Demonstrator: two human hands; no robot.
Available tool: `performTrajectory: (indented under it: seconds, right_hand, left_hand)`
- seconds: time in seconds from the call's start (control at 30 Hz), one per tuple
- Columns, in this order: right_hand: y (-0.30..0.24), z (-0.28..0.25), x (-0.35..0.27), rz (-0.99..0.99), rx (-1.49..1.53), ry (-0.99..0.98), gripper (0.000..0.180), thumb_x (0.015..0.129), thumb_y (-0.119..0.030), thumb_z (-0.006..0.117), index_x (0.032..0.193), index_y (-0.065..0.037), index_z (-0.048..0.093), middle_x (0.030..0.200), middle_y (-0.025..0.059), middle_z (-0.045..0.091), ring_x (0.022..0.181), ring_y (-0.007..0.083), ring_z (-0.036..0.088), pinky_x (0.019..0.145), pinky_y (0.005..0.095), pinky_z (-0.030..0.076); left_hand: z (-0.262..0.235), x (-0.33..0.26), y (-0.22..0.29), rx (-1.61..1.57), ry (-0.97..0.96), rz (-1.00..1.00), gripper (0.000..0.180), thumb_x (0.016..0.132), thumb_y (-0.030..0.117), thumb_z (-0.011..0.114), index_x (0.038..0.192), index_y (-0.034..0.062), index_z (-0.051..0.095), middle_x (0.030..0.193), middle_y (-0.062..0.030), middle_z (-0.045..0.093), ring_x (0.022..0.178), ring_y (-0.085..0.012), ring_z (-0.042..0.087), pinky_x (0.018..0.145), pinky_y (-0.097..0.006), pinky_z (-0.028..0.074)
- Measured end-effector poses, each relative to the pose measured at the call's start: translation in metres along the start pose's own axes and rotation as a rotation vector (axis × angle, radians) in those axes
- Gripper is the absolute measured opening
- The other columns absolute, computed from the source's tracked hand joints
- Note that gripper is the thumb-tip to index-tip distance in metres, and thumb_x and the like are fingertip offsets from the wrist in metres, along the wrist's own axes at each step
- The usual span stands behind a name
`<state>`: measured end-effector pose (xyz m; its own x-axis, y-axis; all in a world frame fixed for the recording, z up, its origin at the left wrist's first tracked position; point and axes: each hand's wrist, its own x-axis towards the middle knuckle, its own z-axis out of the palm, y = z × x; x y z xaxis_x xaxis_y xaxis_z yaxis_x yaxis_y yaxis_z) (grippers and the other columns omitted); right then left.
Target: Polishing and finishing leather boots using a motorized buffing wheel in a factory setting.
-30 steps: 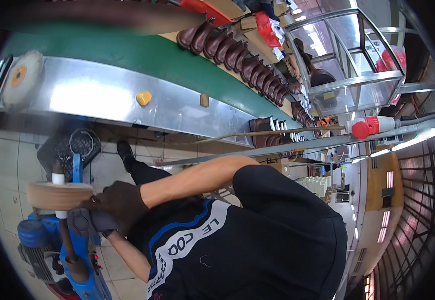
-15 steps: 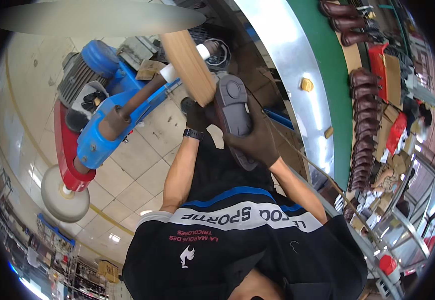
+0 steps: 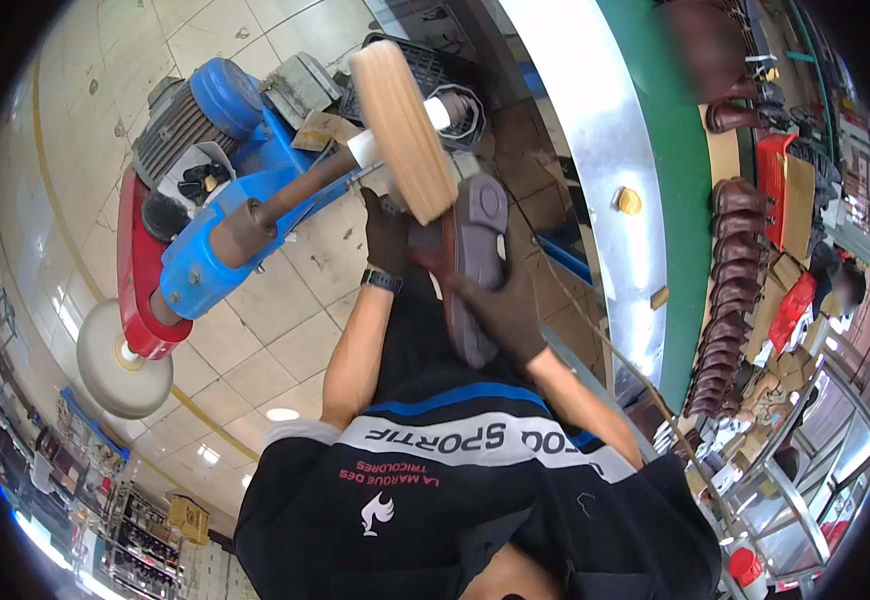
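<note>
A dark brown shoe [image 3: 477, 245] is held sole toward me and on a slant, its heel end up. My right hand [image 3: 505, 310], in a dark glove, is closed around the middle of the shoe, thumb across the sole. My left hand [image 3: 387, 240], gloved too and wearing a wrist strap, is at the shoe's upper on the left side; its grip is partly hidden. The edge of the shoe meets the lower rim of a tan wheel [image 3: 405, 130], whose surface is smeared as if spinning.
The wheel sits on the shaft of a blue machine [image 3: 220, 225] with a pale round wheel [image 3: 125, 375] at its other end. On the right runs a metal-edged green bench [image 3: 680, 200] with several brown shoes [image 3: 735, 260] in a row. A black crate [image 3: 445, 65] stands behind the wheel.
The shoe has tilted and shifted slightly right and down against the wheel. My left hand's fingers have moved up and left. The view has shifted, so the machine appears lower in the picture.
</note>
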<state>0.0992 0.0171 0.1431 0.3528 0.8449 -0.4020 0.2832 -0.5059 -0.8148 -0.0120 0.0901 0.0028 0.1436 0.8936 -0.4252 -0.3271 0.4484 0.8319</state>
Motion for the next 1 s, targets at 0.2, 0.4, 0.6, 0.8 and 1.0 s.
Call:
performTrajectory:
  seconds: [0.2,0.4,0.6,0.8,1.0]
  right_hand:
    - [-0.001,0.002,0.016,0.383,0.416,-0.066,0.062,0.074,-0.025,0.064,0.123,0.003,0.039,0.117,0.0149,0.050,0.103,0.0210,0.051,0.087,0.0308,0.040]
    - [0.042,-0.001,0.046,0.673,0.757,-0.117,0.045,0.084,-0.036,0.050,0.113,-0.003,0.050,0.104,0.0089,0.054,0.089,0.0126,0.052,0.077,0.0273,0.042]
    - [0.029,0.003,0.054,0.708,0.810,-0.162,0.046,0.088,-0.045,0.045,0.109,-0.004,0.054,0.098,0.0060,0.056,0.088,0.0117,0.051,0.077,0.0271,0.042]
    - [0.031,0.012,0.056,0.398,0.546,-0.176,0.050,0.091,-0.042,0.039,0.124,-0.005,0.044,0.114,0.0062,0.051,0.103,0.0123,0.048,0.090,0.0264,0.037]
    - [0.067,-0.001,0.097,0.714,0.633,-0.246,0.051,0.090,-0.043,0.043,0.123,-0.004,0.046,0.116,0.0063,0.053,0.101,0.0138,0.051,0.089,0.0267,0.039]
  left_hand:
    - [-0.051,0.014,-0.052,-0.541,-0.161,-0.325,0.045,0.091,0.033,0.042,0.121,-0.0011,0.039,0.095,-0.0129,0.057,0.088,-0.0221,0.056,0.084,-0.034,0.044]
    - [-0.030,0.015,0.014,-0.961,-0.428,-0.709,0.077,0.085,0.061,0.032,0.116,-0.0095,0.043,0.111,-0.0229,0.054,0.103,-0.0300,0.052,0.093,-0.039,0.037]
    - [-0.035,0.020,0.013,-0.936,-0.593,-0.878,0.085,0.082,0.065,0.033,0.119,-0.0112,0.039,0.120,-0.0228,0.048,0.112,-0.0327,0.046,0.095,-0.041,0.036]
    - [-0.053,0.032,-0.010,-0.775,-0.467,-0.880,0.081,0.083,0.063,0.036,0.124,-0.0064,0.038,0.120,-0.0242,0.048,0.109,-0.0350,0.049,0.091,-0.043,0.041]
    - [-0.014,0.024,0.000,-0.625,-0.322,-0.688,0.082,0.079,0.068,0.036,0.130,0.0036,0.034,0.126,-0.0171,0.045,0.109,-0.0360,0.048,0.088,-0.048,0.041]
